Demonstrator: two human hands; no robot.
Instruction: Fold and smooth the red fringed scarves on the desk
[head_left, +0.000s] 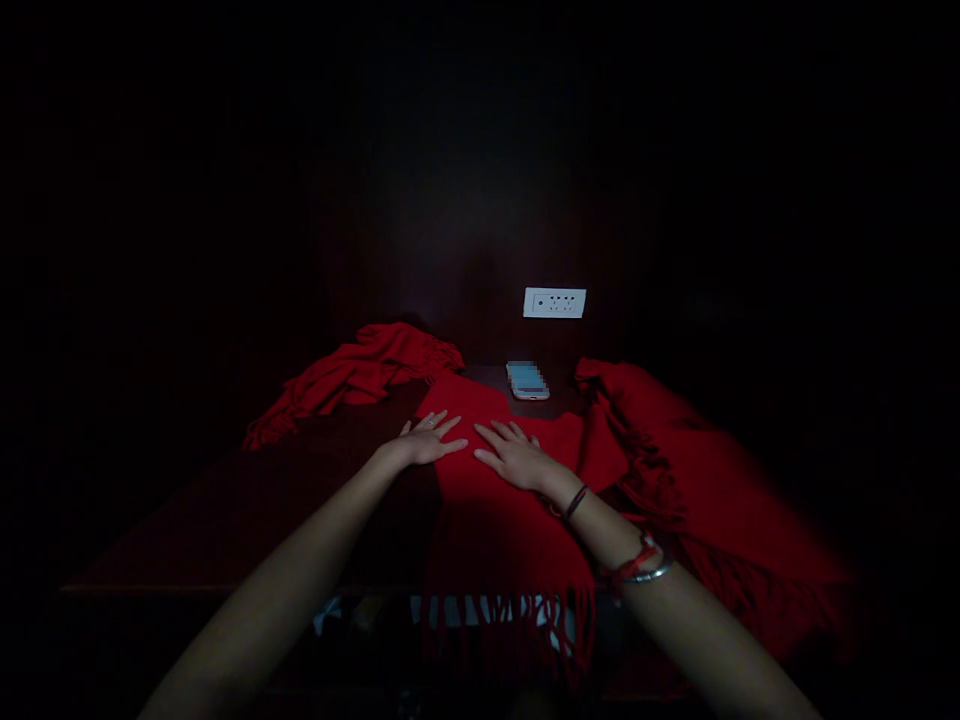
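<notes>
A red fringed scarf lies over the dark table, its tasselled end hanging past the front edge. On its left side rests my left hand, fingers spread and palm down. My right hand lies flat on the same scarf, a little to the right, its fingers stretched out. The two thumbs point toward each other with a small gap between them. Neither hand grips the cloth. Part of the scarf bends away to the right behind my right wrist.
Another red scarf lies crumpled at the back left. More red fringed cloth is heaped at the right. A phone lies behind the middle scarf, below a white wall socket. The surroundings are very dark.
</notes>
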